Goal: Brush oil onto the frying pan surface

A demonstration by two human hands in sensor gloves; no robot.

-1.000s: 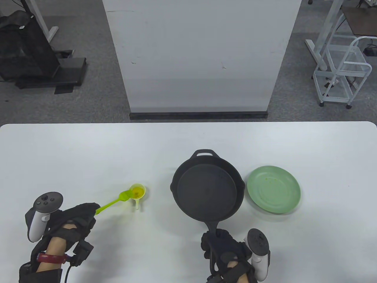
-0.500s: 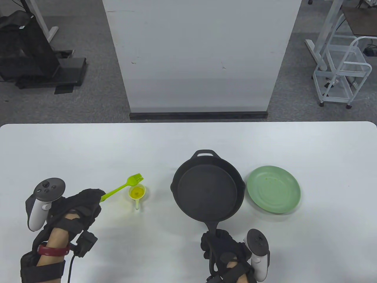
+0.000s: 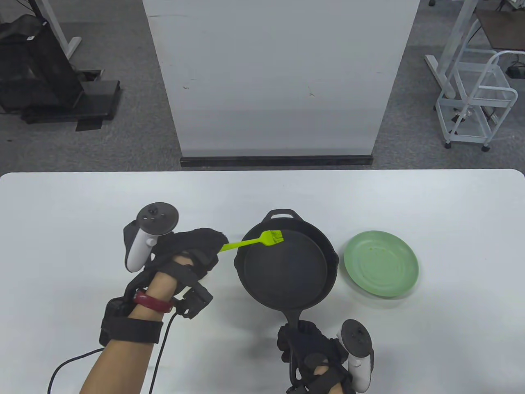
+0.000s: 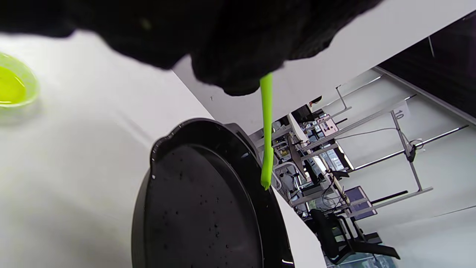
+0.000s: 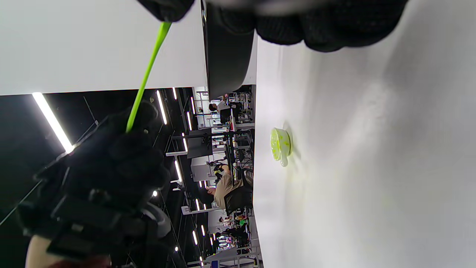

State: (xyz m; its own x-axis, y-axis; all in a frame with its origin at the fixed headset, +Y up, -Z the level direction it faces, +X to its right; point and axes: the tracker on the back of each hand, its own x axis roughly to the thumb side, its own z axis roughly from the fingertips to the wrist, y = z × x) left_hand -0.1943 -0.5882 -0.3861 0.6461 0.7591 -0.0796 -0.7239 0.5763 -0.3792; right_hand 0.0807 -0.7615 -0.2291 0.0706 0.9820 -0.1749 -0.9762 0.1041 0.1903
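Note:
A black cast-iron frying pan (image 3: 287,269) sits mid-table. My right hand (image 3: 305,342) grips its handle (image 3: 296,316) at the near end. My left hand (image 3: 215,246) grips the handle of a lime-green silicone brush (image 3: 246,243). The brush bristles (image 3: 272,237) hang over the pan's far-left rim. In the left wrist view the brush (image 4: 266,130) points down over the pan (image 4: 204,208), whose floor carries small droplets. A small clear cup of yellow oil (image 4: 11,89) stands to the pan's left; it also shows in the right wrist view (image 5: 279,145) but is hidden by my left hand in the table view.
A light green plate (image 3: 381,262) lies just right of the pan. The white table's far edge (image 3: 262,172) runs across the middle of the view, with a white panel (image 3: 279,78) standing behind it.
My left hand lifted the brush out of the oil cup and carried it right and away from me, until the bristles are over the pan. The pan shifted slightly left in my right hand.

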